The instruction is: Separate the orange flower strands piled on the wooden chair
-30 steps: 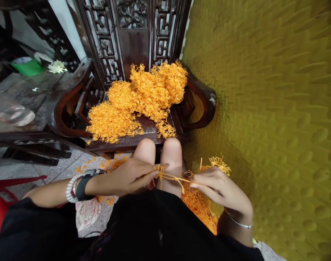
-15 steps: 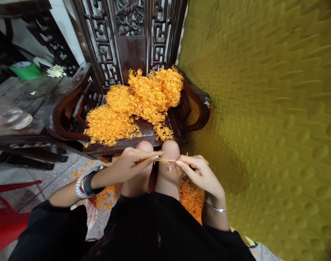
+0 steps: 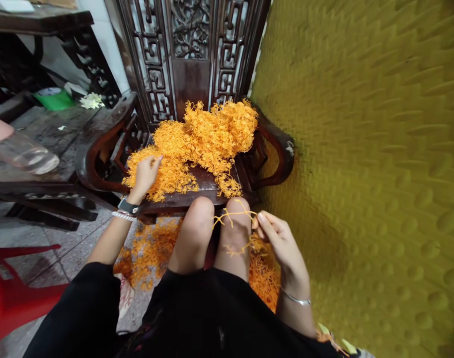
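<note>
Between the thumb and fingers of my right hand (image 3: 277, 233) is a thin orange branching plastic strand (image 3: 232, 213), stretching left above my knees. My left hand (image 3: 147, 174) is over the left part of a heap of orange branching plastic pieces (image 3: 208, 136) on the wooden chair seat. Its fingers are drawn together at the heap; whatever is between them is too small to make out. A small separate clump of orange pieces (image 3: 229, 185) rests at the front of the seat. More orange strands hang below my right hand, partly hidden.
The carved wooden chair (image 3: 191, 82) faces my knees, beside a yellow textured wall (image 3: 361, 149). At left are a dark wooden bench (image 3: 68, 136), a clear bottle (image 3: 29, 154), a green tape roll (image 3: 54, 99) and a red plastic stool (image 3: 14, 303). Orange pieces (image 3: 152, 248) litter the floor.
My left hand has left the strand in front of my knees and moved forward and left to the heap. My right hand stays near its place, still holding orange strand.
</note>
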{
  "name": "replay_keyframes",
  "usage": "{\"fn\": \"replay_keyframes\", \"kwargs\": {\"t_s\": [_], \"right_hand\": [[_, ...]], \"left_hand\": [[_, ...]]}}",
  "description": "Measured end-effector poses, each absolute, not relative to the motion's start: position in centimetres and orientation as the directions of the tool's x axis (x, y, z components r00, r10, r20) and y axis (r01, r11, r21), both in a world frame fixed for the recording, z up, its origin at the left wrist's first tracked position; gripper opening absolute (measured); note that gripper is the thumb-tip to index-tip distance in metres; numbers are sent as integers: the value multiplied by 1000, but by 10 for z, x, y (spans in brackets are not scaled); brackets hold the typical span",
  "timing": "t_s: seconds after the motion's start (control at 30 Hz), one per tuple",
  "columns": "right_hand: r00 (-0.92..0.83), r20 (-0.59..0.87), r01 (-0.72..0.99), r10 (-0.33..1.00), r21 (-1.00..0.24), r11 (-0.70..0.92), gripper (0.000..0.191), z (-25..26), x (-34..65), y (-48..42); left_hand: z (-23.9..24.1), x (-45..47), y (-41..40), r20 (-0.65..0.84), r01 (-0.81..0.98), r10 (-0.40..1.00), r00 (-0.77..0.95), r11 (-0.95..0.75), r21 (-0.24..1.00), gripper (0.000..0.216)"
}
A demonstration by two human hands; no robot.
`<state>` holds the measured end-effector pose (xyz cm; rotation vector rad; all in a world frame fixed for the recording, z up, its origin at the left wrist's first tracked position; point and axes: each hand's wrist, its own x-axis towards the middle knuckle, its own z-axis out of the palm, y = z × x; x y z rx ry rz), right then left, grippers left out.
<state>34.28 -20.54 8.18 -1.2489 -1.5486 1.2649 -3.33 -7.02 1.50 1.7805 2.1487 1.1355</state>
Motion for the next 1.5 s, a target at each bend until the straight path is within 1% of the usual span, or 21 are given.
{"fn": "replay_keyframes", "kwargs": {"t_s": [0.07,0.13,0.23,0.3,0.37,0.43,0.5,0.53,0.6,0.63,0.7,0.83,0.9,0.97,1.03,1.07,1.13,1.2,1.27,1.37,1.5], "right_hand": [[-233,-49,42,971,-998,-40,37,71,330,-195],[-257,-84,-122,963,-985,-119,34,64,319,-187],[-298,-111,-302,948,-931,-204,27,62,308,-178],[-291,-91,-384,952,-900,-204,22,64,304,-173],[-258,-53,-446,965,-879,-167,18,67,303,-167],[-219,-14,-492,976,-862,-123,15,69,301,-159],[-207,18,-523,978,-847,-95,14,71,297,-151],[-214,32,-534,976,-841,-90,14,72,295,-147],[-240,52,-548,969,-831,-91,14,73,289,-141],[-251,54,-550,966,-830,-96,14,74,286,-139],[-254,45,-546,966,-831,-105,12,77,283,-137],[-278,-1,-482,961,-865,-140,12,81,284,-138],[-290,-21,-407,957,-902,-143,15,81,284,-141],[-258,-20,-320,966,-942,-105,20,79,283,-144],[-203,-7,-229,979,-972,-55,24,75,280,-146],[-179,4,-178,984,-984,-28,26,72,278,-147],[-176,20,-74,984,-997,6,30,66,276,-148],[-220,-3,15,975,-1000,1,33,59,277,-148],[-263,-63,70,963,-996,-46,37,54,280,-149],[-357,-149,103,922,-987,-119,43,50,288,-151],[-615,-198,75,763,-978,-193,44,48,298,-155]], "left_hand": [[-8,-18,-60,305,900,927,-220,72,431,32],[-26,-1,-56,284,940,945,-159,58,335,30],[-44,12,-54,298,952,950,-96,0,307,29],[-48,15,-55,311,953,947,-87,-11,301,37],[-43,19,-59,347,938,932,-107,-21,347,44],[-28,30,-70,391,874,912,-125,-85,478,41],[-6,48,-89,401,716,912,-88,-222,662,34],[7,60,-102,392,600,919,-32,-296,743,34],[31,85,-127,357,374,921,158,-391,841,35],[40,97,-139,335,299,909,249,-401,866,34],[53,114,-155,285,207,901,327,-362,909,35],[56,117,-161,195,174,941,277,-249,953,29],[53,110,-156,228,202,948,221,-274,940,23],[50,105,-152,317,212,935,161,-347,914,14],[48,104,-149,358,149,927,109,-371,917,10],[47,104,-148,329,74,940,85,-335,939,10],[46,105,-147,189,-131,981,47,-181,975,12],[45,104,-146,31,-303,998,59,-12,953,13],[47,100,-144,-57,-364,993,105,91,927,13],[50,87,-136,-43,-288,989,140,82,954,16],[55,68,-124,81,-27,975,206,-77,997,19]]}}
